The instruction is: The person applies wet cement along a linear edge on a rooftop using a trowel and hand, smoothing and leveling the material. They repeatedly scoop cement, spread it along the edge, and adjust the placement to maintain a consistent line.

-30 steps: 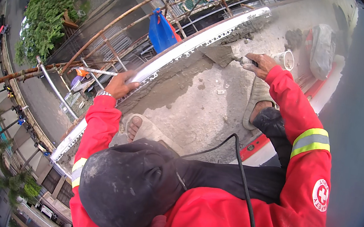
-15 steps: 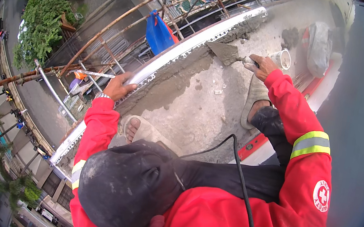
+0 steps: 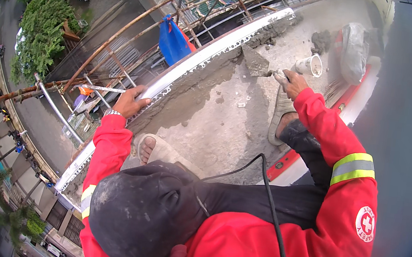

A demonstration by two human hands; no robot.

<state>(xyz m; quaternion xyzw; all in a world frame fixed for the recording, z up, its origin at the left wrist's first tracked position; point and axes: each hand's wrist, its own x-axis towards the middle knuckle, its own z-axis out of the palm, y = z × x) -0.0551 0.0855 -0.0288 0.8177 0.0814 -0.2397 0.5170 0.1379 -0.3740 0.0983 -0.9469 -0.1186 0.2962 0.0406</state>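
Trowel (image 3: 255,62) in right hand (image 3: 294,84)

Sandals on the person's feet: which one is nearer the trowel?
The right-foot sandal, pictured just below the right hand that grips the trowel. The left-foot sandal is farther off, nearer the left hand.

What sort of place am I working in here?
Most likely an outdoor building site, up on a ledge: there are scaffold pipes beside it, a trowel with wet-looking mortar, and a street below.
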